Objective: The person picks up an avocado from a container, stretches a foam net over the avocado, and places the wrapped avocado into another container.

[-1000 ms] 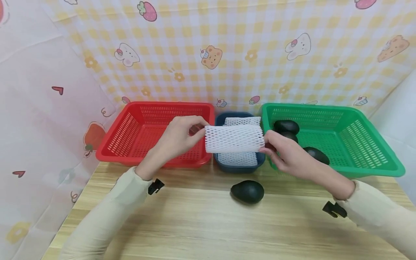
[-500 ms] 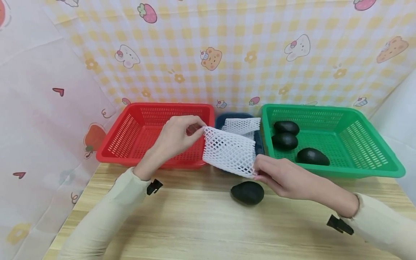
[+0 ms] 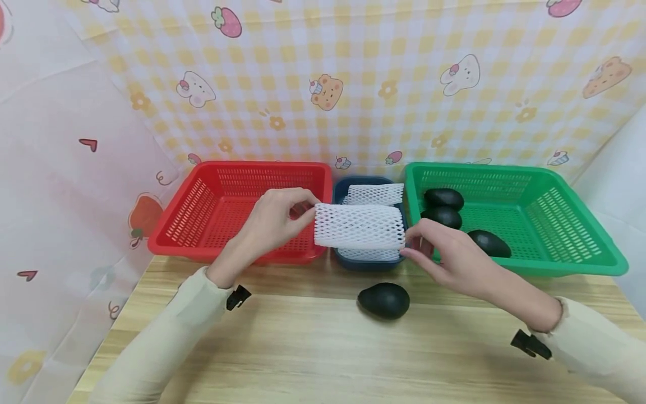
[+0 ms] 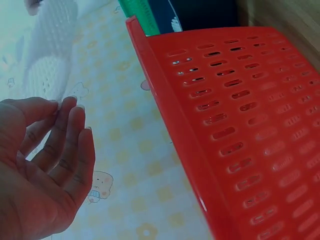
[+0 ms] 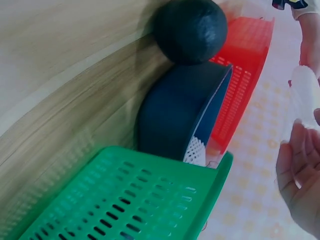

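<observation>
A white foam net sleeve (image 3: 359, 226) is stretched level between my hands, above the dark blue bin (image 3: 370, 265). My left hand (image 3: 279, 217) pinches its left end between thumb and fingertips, over the red basket's right side. At the opposite end, the thumb and fingers of my right hand (image 3: 449, 255) curl about the edge. In the left wrist view the sleeve (image 4: 50, 55) runs away from the left fingertips. More net sleeves (image 3: 375, 194) lie in the bin beneath. A dark avocado (image 3: 384, 301) rests on the table in front of the bin.
To the left of the bin stands a red basket (image 3: 160, 242) with nothing visible inside. A green basket (image 3: 580, 266) on the right holds dark avocados (image 3: 488, 243) at its left side. A checked cloth (image 3: 282, 56) hangs behind them over the wooden table (image 3: 313, 348).
My right hand swung the sleeve's right end down toward the table avocado, then back up, levelling it. The left hand has stayed nearly in place, keeping its pinch.
</observation>
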The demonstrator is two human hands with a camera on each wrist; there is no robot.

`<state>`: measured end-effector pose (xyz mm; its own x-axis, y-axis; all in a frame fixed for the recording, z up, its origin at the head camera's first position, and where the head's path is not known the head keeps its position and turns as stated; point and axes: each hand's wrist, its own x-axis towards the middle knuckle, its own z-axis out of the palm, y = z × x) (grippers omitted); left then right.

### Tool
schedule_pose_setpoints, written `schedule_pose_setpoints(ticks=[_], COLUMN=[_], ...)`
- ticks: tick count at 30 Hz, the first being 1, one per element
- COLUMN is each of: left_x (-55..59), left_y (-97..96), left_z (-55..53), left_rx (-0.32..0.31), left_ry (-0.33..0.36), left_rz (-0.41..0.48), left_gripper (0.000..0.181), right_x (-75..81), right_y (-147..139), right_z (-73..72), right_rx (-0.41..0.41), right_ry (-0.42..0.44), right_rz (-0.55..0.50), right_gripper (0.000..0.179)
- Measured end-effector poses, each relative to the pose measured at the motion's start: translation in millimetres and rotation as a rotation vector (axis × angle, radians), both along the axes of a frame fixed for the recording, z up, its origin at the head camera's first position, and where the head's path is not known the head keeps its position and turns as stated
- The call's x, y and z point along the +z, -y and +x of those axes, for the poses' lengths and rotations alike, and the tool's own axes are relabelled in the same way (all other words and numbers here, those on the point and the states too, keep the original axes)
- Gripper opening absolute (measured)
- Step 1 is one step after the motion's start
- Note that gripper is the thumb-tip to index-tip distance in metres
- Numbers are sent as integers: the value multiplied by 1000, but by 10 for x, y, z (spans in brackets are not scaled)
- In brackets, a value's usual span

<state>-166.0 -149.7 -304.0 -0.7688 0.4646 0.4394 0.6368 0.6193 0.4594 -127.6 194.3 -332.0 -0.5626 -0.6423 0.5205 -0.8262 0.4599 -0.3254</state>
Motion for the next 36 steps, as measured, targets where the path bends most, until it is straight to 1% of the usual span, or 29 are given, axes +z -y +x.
schedule_pose_setpoints(ticks=[4,7,10,14,17,21,24,29,36], left_x=[-8,-22,-33,-39,-41,-47,-50,-79,-155], left_y=[11,14,12,5,-5,-19,-27,-33,-26], left_z=[-4,-17,-25,-26,-21,-9,4,11,14], left_rx=[-10,-13,-19,-25,-26,-27,-38,-46,-40], left_ry=[-14,-17,-17,-17,-9,-2,-1,2,2], left_rz=[15,26,34,38,39,35,39,50,48], left_gripper=[24,26,26,25,25,26,26,25,27], right_x=[-25,-48,-71,-110,-152,-206,-240,-291,-371], right_y=[-39,-42,-36,-23,-8,21,43,74,108], right_z=[14,31,47,72,89,100,104,119,129], right_rx=[-77,-93,-69,20,77,107,108,100,99], right_ry=[37,69,117,183,176,161,198,266,306], right_rz=[70,144,206,277,346,426,466,533,589], right_gripper=[15,14,12,11,21,40,49,59,66])
